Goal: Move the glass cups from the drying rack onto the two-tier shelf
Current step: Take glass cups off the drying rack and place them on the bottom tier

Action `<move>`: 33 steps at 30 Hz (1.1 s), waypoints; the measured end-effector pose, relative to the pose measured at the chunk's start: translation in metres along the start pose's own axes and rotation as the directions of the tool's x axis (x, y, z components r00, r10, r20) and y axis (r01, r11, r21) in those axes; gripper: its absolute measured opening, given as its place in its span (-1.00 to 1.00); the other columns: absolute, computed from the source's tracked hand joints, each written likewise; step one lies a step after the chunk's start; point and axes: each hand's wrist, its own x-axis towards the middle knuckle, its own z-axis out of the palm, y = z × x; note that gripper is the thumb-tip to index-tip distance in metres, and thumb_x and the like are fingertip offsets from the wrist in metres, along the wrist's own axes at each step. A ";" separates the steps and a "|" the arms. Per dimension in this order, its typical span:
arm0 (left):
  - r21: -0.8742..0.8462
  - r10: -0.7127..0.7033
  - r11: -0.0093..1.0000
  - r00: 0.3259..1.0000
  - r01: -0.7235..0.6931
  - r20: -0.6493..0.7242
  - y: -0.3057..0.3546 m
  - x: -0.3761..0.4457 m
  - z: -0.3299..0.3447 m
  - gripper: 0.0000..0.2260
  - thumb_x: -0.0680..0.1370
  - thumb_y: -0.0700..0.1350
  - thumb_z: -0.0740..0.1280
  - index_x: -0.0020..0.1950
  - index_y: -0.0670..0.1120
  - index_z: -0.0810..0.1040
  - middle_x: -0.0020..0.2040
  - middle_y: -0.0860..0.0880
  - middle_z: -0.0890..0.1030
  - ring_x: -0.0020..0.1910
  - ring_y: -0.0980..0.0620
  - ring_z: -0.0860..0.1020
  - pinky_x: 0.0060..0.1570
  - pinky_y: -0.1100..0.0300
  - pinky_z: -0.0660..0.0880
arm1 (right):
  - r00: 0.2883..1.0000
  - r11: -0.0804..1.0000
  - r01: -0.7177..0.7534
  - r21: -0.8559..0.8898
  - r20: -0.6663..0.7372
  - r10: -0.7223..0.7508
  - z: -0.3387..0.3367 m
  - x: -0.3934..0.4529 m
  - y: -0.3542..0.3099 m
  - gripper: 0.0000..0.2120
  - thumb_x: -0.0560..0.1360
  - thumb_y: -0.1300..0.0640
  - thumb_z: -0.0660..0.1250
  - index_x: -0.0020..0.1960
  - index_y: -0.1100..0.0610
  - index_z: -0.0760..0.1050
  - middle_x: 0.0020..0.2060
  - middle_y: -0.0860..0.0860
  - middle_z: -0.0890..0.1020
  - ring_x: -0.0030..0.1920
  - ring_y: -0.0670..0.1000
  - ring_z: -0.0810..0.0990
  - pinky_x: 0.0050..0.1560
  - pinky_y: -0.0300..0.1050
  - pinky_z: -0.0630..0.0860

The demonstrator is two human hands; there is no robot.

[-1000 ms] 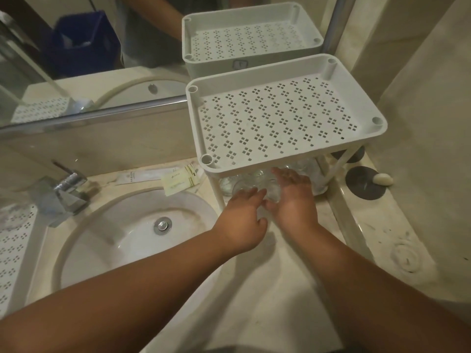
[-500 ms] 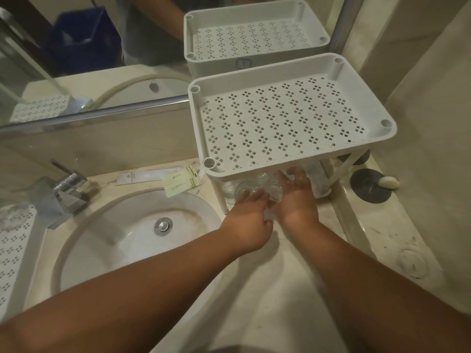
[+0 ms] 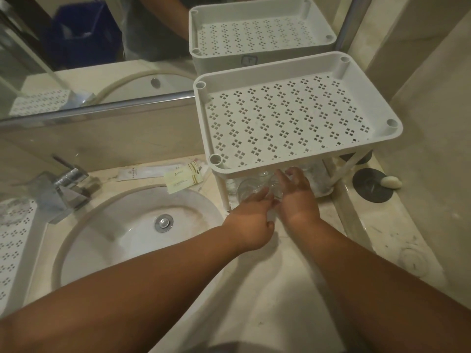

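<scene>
The white two-tier shelf (image 3: 397, 128) stands on the counter at the right, its perforated top tier bare. Several clear glass cups (image 3: 246, 191) stand on the lower tier, mostly hidden under the top tier. My left hand (image 3: 251, 220) reaches to the shelf's front with straight fingers touching a cup. My right hand (image 3: 297, 197) is beside it, fingers spread loosely over another glass cup (image 3: 276, 188). The white drying rack (image 3: 15, 240) lies at the far left edge, with a faint glass cup (image 3: 12, 210) on it.
A round sink (image 3: 127, 225) with a chrome faucet (image 3: 66, 187) lies left of the shelf. Paper sachets (image 3: 183, 177) rest behind the basin. A dark dish with white soap (image 3: 374, 186) sits right of the shelf. A mirror and wall close the back.
Both hands have pushed a little further in under the top tier. My right hand's fingers have spread apart over the cups.
</scene>
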 end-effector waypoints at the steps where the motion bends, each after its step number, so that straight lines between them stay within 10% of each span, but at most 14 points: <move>1: -0.001 0.008 1.000 1.000 -0.008 -0.007 0.001 -0.002 -0.001 -0.47 0.57 -0.10 0.26 0.54 0.03 0.27 0.63 -0.06 0.11 0.60 -0.07 0.10 0.47 -0.06 0.28 | 1.000 1.000 -0.007 -0.017 0.016 0.007 -0.001 -0.001 -0.001 -0.28 0.45 0.10 0.44 0.52 -0.02 0.20 0.44 0.09 0.19 0.38 0.13 0.29 0.19 -0.10 0.46; 7: 0.025 0.029 0.999 0.999 -0.028 -0.041 0.003 -0.015 -0.009 -0.50 0.58 -0.13 0.24 0.54 -0.03 0.30 0.61 -0.14 0.18 0.55 -0.17 0.19 0.48 -0.02 0.24 | 0.985 0.988 -0.097 -0.117 0.132 0.112 -0.016 -0.009 -0.009 -0.13 0.47 -0.17 0.37 0.57 -0.16 -0.10 0.56 0.04 -0.11 0.48 0.19 0.12 0.36 0.01 0.36; 17: -0.076 0.046 0.994 0.933 -0.078 -0.356 -0.001 -0.065 -0.026 -0.64 0.56 -0.12 0.28 0.36 -0.03 0.54 0.37 -0.04 0.50 0.35 -0.04 0.46 0.30 -0.03 0.44 | 0.981 0.999 0.042 0.034 -0.189 -0.035 -0.045 -0.061 -0.036 -0.22 0.34 -0.11 0.54 0.46 0.05 0.35 0.49 0.14 0.25 0.43 0.21 0.24 0.35 0.10 0.36; 23: -0.168 -0.012 0.983 0.888 -0.074 -0.460 -0.024 -0.109 -0.036 -0.66 0.54 -0.07 0.34 0.32 0.01 0.55 0.22 0.04 0.57 0.23 0.04 0.50 0.26 0.11 0.42 | 0.934 0.948 0.209 0.240 -0.338 -0.120 -0.046 -0.098 -0.072 -0.63 0.44 0.05 0.48 0.20 0.12 0.53 0.10 0.07 0.50 0.15 0.13 0.47 0.06 -0.12 0.39; 33: -0.282 -0.228 0.956 0.813 0.082 -0.535 -0.104 -0.198 -0.050 -0.69 0.55 -0.01 0.33 0.31 0.11 0.54 0.23 0.20 0.51 0.11 0.30 0.43 0.11 0.42 0.30 | 0.935 0.878 0.335 0.342 -0.238 -0.263 -0.023 -0.135 -0.158 -0.74 0.48 0.12 0.41 0.16 0.06 0.54 0.08 -0.10 0.46 0.07 -0.12 0.49 0.05 -0.31 0.40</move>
